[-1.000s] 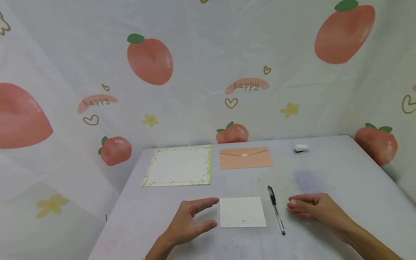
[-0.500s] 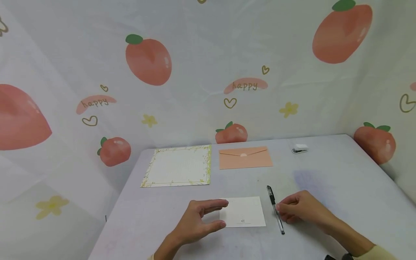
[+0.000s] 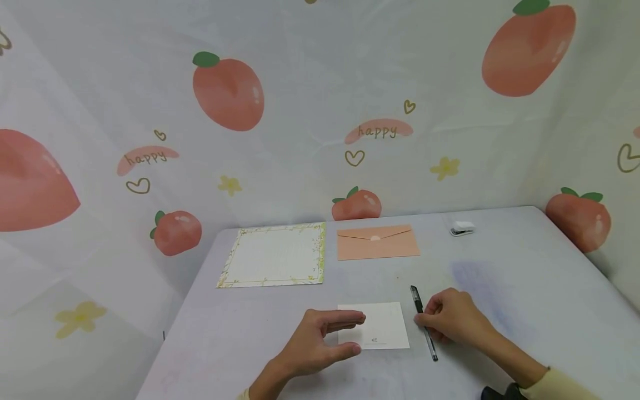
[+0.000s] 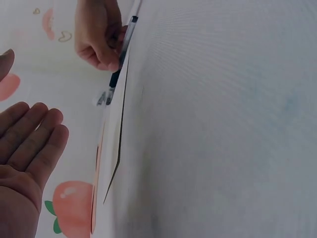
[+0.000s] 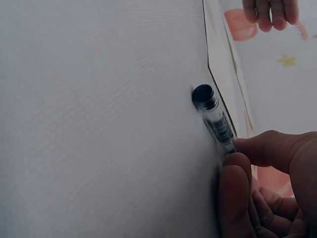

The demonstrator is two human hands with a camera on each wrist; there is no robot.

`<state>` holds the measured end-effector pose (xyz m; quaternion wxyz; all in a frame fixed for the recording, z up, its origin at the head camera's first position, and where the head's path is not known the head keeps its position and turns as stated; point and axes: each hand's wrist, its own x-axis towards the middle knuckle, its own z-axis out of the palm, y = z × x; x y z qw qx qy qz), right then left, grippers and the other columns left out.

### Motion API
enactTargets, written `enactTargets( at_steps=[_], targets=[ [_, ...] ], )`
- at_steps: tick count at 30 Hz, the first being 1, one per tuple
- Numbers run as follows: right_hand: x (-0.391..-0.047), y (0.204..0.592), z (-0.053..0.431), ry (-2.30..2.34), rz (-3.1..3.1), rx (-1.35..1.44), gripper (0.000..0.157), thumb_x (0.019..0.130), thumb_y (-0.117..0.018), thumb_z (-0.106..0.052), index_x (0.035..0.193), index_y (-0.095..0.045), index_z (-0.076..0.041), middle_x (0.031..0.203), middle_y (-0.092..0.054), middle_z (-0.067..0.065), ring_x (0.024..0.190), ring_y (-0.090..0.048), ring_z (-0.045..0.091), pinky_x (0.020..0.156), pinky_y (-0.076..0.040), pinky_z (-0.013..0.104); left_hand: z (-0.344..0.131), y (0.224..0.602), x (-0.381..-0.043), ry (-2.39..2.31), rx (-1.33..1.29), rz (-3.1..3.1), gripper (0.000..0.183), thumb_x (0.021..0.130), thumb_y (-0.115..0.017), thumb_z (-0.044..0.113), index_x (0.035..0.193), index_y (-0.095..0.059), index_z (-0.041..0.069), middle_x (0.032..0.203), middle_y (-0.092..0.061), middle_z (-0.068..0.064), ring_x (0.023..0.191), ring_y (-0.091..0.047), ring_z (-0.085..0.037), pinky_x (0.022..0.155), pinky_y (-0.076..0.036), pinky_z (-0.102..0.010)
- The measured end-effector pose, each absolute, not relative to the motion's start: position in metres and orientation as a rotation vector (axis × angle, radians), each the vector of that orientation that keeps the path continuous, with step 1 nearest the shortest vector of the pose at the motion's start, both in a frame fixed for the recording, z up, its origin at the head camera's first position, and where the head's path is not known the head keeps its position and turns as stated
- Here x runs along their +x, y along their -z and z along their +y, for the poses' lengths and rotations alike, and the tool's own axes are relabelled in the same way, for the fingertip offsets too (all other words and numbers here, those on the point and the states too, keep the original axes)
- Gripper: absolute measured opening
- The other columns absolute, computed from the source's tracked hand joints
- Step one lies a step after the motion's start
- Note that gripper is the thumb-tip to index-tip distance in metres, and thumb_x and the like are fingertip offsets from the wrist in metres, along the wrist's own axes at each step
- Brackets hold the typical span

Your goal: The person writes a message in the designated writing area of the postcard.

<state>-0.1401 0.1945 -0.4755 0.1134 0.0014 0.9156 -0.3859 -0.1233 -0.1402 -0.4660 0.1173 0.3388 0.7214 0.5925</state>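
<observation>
A black-capped pen with a clear barrel (image 3: 416, 297) lies slanted on the table, right of a small white card (image 3: 387, 319). My right hand (image 3: 457, 318) pinches the pen near its middle. In the right wrist view, thumb and curled fingers sit on either side of the pen (image 5: 218, 121). My left hand (image 3: 322, 343) holds nothing; its fingers are straight and its thumb stands apart, over the card's left part. From the left wrist view, this left hand (image 4: 29, 148) appears raised off the table, beside the card (image 4: 116, 134).
Letter paper with a floral border (image 3: 275, 255) lies at the back left. Beside it is a peach envelope (image 3: 377, 247) with its flap down. A small white stapler (image 3: 462, 228) stands at the back right. A fruit-patterned curtain (image 3: 300, 111) hangs behind the table (image 3: 240, 344).
My right hand has moved left to the pen and its fingers have closed on it. My left hand has shifted right, over the card's left edge. The pen and card look unmoved.
</observation>
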Motion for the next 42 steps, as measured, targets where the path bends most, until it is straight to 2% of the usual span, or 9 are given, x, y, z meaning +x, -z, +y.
enactTargets(
  at_steps=[7,15,21,24,28,31,35,37,42],
  targets=[
    [-0.139,0.467,0.196,1.109,2.696,-0.129,0.025,0.091,-0.085,-0.020,0.073,-0.068,-0.013,0.059,-0.066,-0.004,0.052,-0.063,0.013,0.047,-0.047,0.027,-0.133,0.466,-0.125,-1.716,0.967,2.117,0.046,0.098,-0.083,0.012,0.138,-0.071,-0.006,0.135,-0.074,-0.027,0.124,-0.075,-0.041,0.110,-0.060,-0.041],
    [-0.129,0.443,0.200,1.100,2.694,-0.554,0.016,0.092,-0.079,-0.017,0.081,-0.069,-0.022,0.066,-0.068,-0.013,0.057,-0.059,0.002,0.054,-0.049,0.023,-0.127,0.460,-0.123,-1.672,0.870,2.140,0.050,0.098,-0.083,0.014,0.142,-0.068,-0.006,0.137,-0.075,-0.024,0.122,-0.076,-0.040,0.106,-0.062,-0.031],
    [-0.122,0.424,0.195,1.160,2.624,-0.806,0.017,0.097,-0.078,-0.015,0.087,-0.071,-0.027,0.072,-0.065,-0.019,0.064,-0.058,-0.003,0.058,-0.051,0.022,-0.121,0.458,-0.126,-1.656,0.864,2.247,0.051,0.097,-0.084,0.014,0.141,-0.069,-0.005,0.135,-0.076,-0.022,0.120,-0.077,-0.039,0.101,-0.064,-0.030],
    [-0.119,0.419,0.192,1.220,2.565,-0.894,0.017,0.099,-0.076,-0.013,0.091,-0.074,-0.027,0.075,-0.067,-0.018,0.067,-0.059,-0.004,0.058,-0.052,0.022,-0.117,0.456,-0.126,-1.666,0.912,2.277,0.049,0.096,-0.086,0.012,0.141,-0.070,-0.001,0.134,-0.077,-0.019,0.119,-0.078,-0.034,0.100,-0.065,-0.032],
    [-0.119,0.416,0.189,1.275,2.506,-0.937,0.017,0.103,-0.073,-0.014,0.095,-0.078,-0.028,0.078,-0.068,-0.018,0.069,-0.059,-0.003,0.059,-0.052,0.022,-0.112,0.451,-0.125,-1.693,1.043,2.302,0.046,0.094,-0.086,0.006,0.138,-0.072,0.005,0.132,-0.079,-0.013,0.117,-0.079,-0.022,0.097,-0.067,-0.036],
    [-0.119,0.415,0.187,1.315,2.457,-0.917,0.017,0.107,-0.069,-0.015,0.098,-0.079,-0.026,0.077,-0.065,-0.018,0.067,-0.058,-0.002,0.057,-0.051,0.022,-0.110,0.449,-0.124,-1.670,1.210,2.376,0.042,0.094,-0.085,0.002,0.134,-0.074,0.006,0.127,-0.081,-0.010,0.110,-0.081,-0.016,0.093,-0.067,-0.031],
    [-0.120,0.417,0.185,1.412,2.343,-0.920,0.020,0.110,-0.065,-0.014,0.097,-0.079,-0.020,0.072,-0.062,-0.013,0.062,-0.053,-0.003,0.052,-0.048,0.022,-0.109,0.447,-0.124,-1.608,1.406,2.504,0.030,0.094,-0.084,-0.002,0.123,-0.079,0.006,0.114,-0.083,-0.006,0.099,-0.081,-0.008,0.087,-0.066,-0.022],
    [-0.121,0.419,0.184,1.465,2.280,-0.918,0.020,0.111,-0.063,-0.014,0.100,-0.080,-0.018,0.071,-0.063,-0.006,0.061,-0.052,-0.001,0.052,-0.047,0.022,-0.109,0.446,-0.123,-1.606,1.407,2.537,0.024,0.094,-0.083,-0.003,0.117,-0.081,0.006,0.109,-0.084,-0.004,0.098,-0.079,-0.003,0.084,-0.066,-0.020],
    [-0.126,0.423,0.186,1.575,2.123,-0.790,0.021,0.114,-0.059,-0.016,0.123,-0.077,-0.011,0.086,-0.070,0.020,0.067,-0.064,0.018,0.065,-0.056,0.028,-0.113,0.445,-0.120,-1.662,1.266,2.546,0.015,0.097,-0.082,0.003,0.112,-0.083,0.007,0.104,-0.085,-0.002,0.095,-0.079,-0.002,0.082,-0.066,-0.021]
  ],
)
